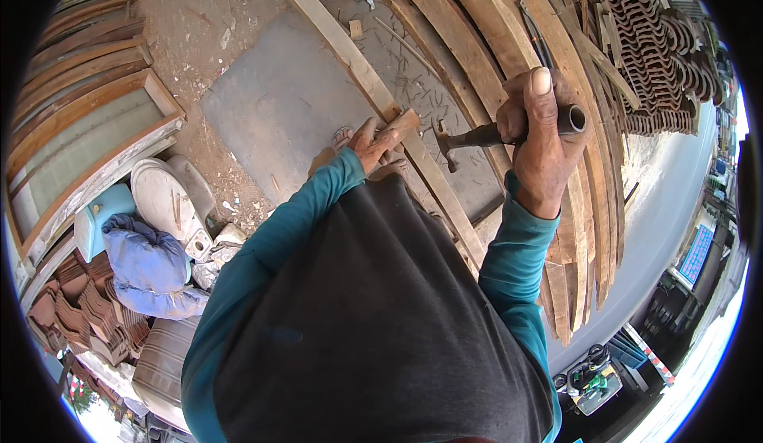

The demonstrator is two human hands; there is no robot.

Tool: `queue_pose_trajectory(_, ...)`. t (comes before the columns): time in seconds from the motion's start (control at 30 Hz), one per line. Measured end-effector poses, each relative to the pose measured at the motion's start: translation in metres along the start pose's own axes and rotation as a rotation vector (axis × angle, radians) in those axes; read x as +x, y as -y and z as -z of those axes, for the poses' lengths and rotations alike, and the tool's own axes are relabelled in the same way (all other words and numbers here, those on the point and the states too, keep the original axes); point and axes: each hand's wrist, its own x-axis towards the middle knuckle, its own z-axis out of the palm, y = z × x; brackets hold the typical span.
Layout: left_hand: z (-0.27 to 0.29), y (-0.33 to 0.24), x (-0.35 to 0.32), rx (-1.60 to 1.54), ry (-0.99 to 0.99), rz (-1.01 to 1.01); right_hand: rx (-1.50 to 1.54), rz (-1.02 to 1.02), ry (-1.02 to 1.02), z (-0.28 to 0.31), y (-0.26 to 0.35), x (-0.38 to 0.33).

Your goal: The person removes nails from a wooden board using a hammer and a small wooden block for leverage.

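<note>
Item 1. Right hand (542, 137): clenched round the dark tubular metal handle of a claw hammer (493, 133), raised; the hammer's head (447, 145) points left toward the wood, just beside the left hand's fingertips.

Item 2. Left hand (373, 145): grasping a short, pale-brown offcut block of wood (401, 125), pressed against a long, narrow, weathered timber batten (373, 93) that runs diagonally from upper centre down past the person's body.

Item 3. Flat grey sheet (278, 101), lying on the reddish dirt ground beneath the batten; a sandalled foot (342, 137) shows at its edge, near the left hand.

Item 4. Stack of long curved-looking wooden planks (485, 22), right of the batten; dark corrugated roof tiles (660, 38) beyond.

Item 5. Blue cloth bundle (147, 264) and white rounded plastic object (163, 197), lower left, well apart from the work.

Risk notes (judgement):
- Fingers sit close to the hammer's head; a glancing or mis-aimed stroke would likely land on them.
- The block is small and held by one hand only; a blow could split it or knock it loose.
- The batten rests unclamped; it may skid or spring up on the sheet.
- Whether a nail is present cannot be told; if so, it could bend or fly.
- The foot lies near the drop line of a slipped block.
</note>
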Motion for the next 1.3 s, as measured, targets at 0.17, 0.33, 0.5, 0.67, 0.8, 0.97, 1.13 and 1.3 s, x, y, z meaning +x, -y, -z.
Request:
queue_pose_trajectory(0.17, -0.003, 0.019, 0.002, -0.06, -0.038, -0.065, -0.112, -0.042, 0.25, -0.024, -0.001, 0.022)
queue_pose_trajectory(0.33, -0.002, 0.012, -0.008, 0.0, -0.017, -0.145, -0.237, -0.082, 0.383, -0.085, -0.027, 0.051)
queue_pose_trajectory(0.5, 0.014, 0.028, -0.002, -0.005, 0.045, -0.145, -0.478, 0.006, 0.472, -0.153, -0.044, 0.077)
queue_pose_trajectory(0.67, 0.036, 0.035, 0.003, 0.042, 0.054, -0.153, -0.429, -0.068, 0.532, -0.206, -0.048, 0.095)
queue_pose_trajectory(0.8, 0.052, 0.046, 0.007, -0.262, 0.194, -0.137, -0.607, -0.158, 0.624, -0.226, -0.037, 0.106)
queue_pose_trajectory(0.97, 0.071, 0.069, 0.001, 0.414, 0.109, -0.33, -0.528, 0.006, 0.831, -0.215, -0.051, 0.081)
queue_pose_trajectory(1.13, 0.062, 0.068, 0.003, 0.234, 0.271, -0.26, -0.315, 0.101, 1.175, -0.161, -0.022, 0.028)
queue_pose_trajectory(1.3, 0.043, 0.032, -0.007, 0.326, 0.293, 0.063, -0.25, 0.331, 1.161, -0.101, -0.02, -0.013)
